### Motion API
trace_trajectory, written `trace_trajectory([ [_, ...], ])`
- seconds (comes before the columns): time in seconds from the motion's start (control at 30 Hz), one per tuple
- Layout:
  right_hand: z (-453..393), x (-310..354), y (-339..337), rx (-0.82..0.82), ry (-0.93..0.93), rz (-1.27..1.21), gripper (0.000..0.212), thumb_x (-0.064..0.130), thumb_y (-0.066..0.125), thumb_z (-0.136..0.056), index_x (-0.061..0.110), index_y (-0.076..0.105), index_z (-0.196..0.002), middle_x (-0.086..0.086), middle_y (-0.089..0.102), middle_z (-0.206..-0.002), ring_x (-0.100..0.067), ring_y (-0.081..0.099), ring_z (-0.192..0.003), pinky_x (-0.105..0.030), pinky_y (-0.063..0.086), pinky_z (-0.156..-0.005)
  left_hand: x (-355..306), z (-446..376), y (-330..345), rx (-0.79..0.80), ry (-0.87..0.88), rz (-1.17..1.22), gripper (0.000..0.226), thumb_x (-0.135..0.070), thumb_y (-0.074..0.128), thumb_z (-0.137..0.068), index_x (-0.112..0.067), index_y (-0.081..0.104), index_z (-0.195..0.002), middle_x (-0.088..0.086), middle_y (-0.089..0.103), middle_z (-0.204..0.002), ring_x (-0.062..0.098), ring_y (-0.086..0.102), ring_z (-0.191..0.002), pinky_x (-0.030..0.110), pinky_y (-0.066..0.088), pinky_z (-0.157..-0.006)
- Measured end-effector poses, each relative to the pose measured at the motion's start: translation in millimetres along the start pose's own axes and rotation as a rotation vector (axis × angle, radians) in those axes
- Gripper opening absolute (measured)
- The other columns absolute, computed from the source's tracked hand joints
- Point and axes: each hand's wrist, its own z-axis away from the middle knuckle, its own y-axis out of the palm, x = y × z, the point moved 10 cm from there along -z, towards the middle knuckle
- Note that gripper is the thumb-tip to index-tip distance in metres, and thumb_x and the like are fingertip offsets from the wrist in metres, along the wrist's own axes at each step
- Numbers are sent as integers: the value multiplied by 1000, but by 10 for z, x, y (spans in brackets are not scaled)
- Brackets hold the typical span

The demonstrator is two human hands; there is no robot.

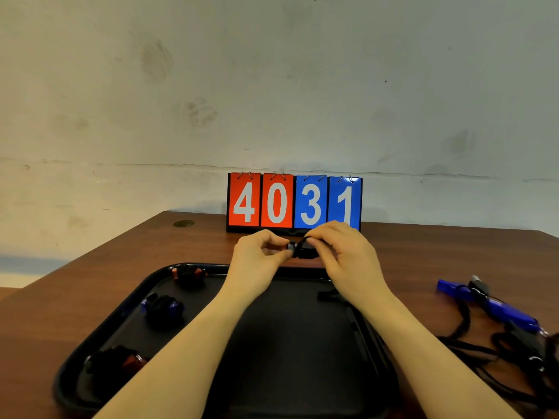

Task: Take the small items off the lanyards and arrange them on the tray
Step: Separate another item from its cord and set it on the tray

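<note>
- Holding a small black item [292,247] above the far rim of the tray, the left hand [262,256] pinches it between thumb and curled forefinger, just below the centre of the frame
- the right hand [341,252] meets it from the right, fingers curled and clamped on a bunched black lanyard cord [308,248] that joins the item; both hands sit close together, fingertips almost touching
- a black tray [290,352] fills the lower middle of the frame, both forearms crossing above it
- three bundles lie along the tray's left side: a red-and-black one [190,274] near the far left corner, a blue-and-black one [162,307] below it, and another red-and-black one [116,362] at the lower left
- a short black piece [329,294] lies on the tray near its right edge, partly hidden by the right wrist; what it is cannot be told
- at the right of the frame, off the tray, blue whistles [502,308] lie on the brown table [90,285] tangled with black lanyards [490,355]
- a flip scoreboard [294,201] reading 4031 stands at the table's far edge, against a pale, stained wall [272,86]
</note>
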Motion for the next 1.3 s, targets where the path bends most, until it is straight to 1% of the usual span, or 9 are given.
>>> trace_trajectory([
  [0.13,12,-89,-95,-90,45,3,20,22,60,-82,9,69,-94,-3,68,-86,-17,63,-87,-28,52,-72,-60,22,73,81,30,4,14,-9,69,-80,-19,64,-87,-7,67,-89,5,65,-85,11,49,-70],
  [0.27,30,-380,-70,-70,259,-219,12,15,68,-82,13,71,-94,2,66,-88,-13,61,-93,-35,54,-82,-128,56,114,147,58,38,15,-9,71,-78,-23,65,-82,-8,69,-86,3,66,-84,11,50,-73],
  [0.43,72,-552,9,-18,455,-500,18,14,69,-80,32,66,-78,9,68,-83,1,61,-91,-24,54,-80,-175,74,119,180,74,115,16,-8,71,-77,-23,67,-81,-8,70,-83,2,67,-82,11,51,-72],
  [0.57,124,-656,54,-18,578,-620,7,13,68,-80,17,71,-85,2,70,-83,-4,63,-87,-13,51,-67,-194,100,144,207,42,288,19,1,69,-76,-16,67,-83,-7,72,-79,7,69,-83,15,53,-72],
  [0.67,136,-673,114,16,592,-625,8,12,67,-82,13,71,-88,3,70,-84,-5,62,-89,-7,48,-63,-161,95,135,189,-2,418,20,6,66,-76,-13,66,-84,-4,73,-79,12,70,-84,21,55,-75],
  [0.83,147,-601,213,86,564,-591,14,12,65,-83,25,70,-77,6,69,-76,-6,63,-83,-20,52,-76,-81,66,71,100,-54,553,17,4,64,-78,-12,67,-85,1,72,-85,16,68,-86,28,54,-82],
  [1.03,146,-389,392,272,475,-548,8,22,66,-83,28,70,-83,12,68,-78,1,62,-81,-18,49,-78,48,29,-53,-44,-108,574,16,2,63,-80,-10,66,-89,1,72,-84,14,69,-80,27,55,-77],
  [1.13,135,-288,426,341,431,-543,14,23,64,-85,30,67,-73,8,68,-75,-1,62,-80,-17,46,-78,98,25,-89,-95,-130,533,16,1,64,-80,-11,66,-90,0,72,-83,12,70,-79,25,54,-76],
  [1.3,133,-222,428,400,432,-616,17,23,64,-84,13,72,-74,3,69,-72,-5,64,-80,-17,44,-81,161,15,-142,-144,-157,443,16,-2,65,-81,-11,67,-94,4,70,-91,15,69,-84,26,54,-78],
])
